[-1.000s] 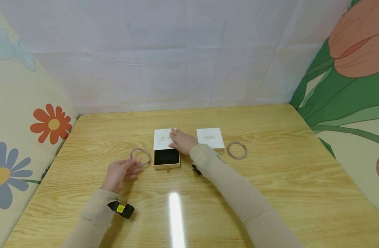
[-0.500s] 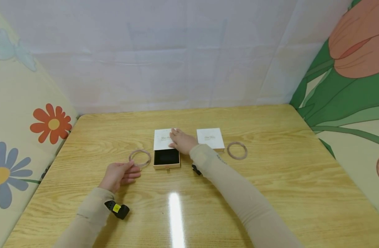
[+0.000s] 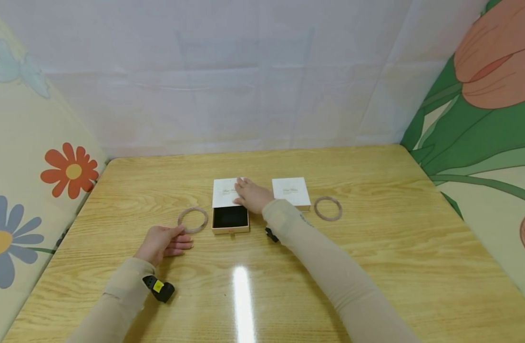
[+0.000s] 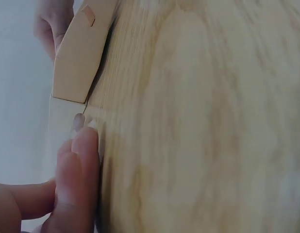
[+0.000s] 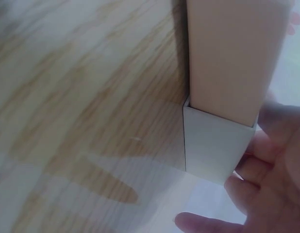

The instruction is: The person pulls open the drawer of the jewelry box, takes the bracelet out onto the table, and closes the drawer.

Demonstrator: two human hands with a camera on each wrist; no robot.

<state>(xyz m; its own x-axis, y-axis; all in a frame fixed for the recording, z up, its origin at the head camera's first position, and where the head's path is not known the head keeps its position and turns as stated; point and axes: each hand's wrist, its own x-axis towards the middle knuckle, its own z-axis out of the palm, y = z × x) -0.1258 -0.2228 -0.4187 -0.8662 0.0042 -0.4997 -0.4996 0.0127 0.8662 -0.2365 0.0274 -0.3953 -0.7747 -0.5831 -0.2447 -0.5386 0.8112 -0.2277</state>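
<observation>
My left hand (image 3: 161,242) pinches the near rim of a thin, pale purple bangle (image 3: 192,208) between thumb and fingertips; its other fingers stretch loosely to the right. In the left wrist view, a bit of the bangle's rim (image 4: 78,122) shows edge-on at the fingertips. Just right of it is a white drawer box (image 3: 223,194) with gold lettering. Its tan drawer (image 3: 231,229) is pulled out toward me, showing a black lining. My right hand (image 3: 254,196) rests spread across the right part of the white sleeve (image 5: 213,145), one finger reaching past its back edge.
A second white box (image 3: 291,190), drawer in, stands to the right behind my right forearm. Beside it lies another pale purple bangle (image 3: 328,197). A wooden table (image 3: 374,262) carries everything, with a white cloth (image 3: 262,85) hanging behind it.
My left hand has eased slightly left and toward me along with the bangle, which now lies flatter. My right hand and the drawer box stay where they were.
</observation>
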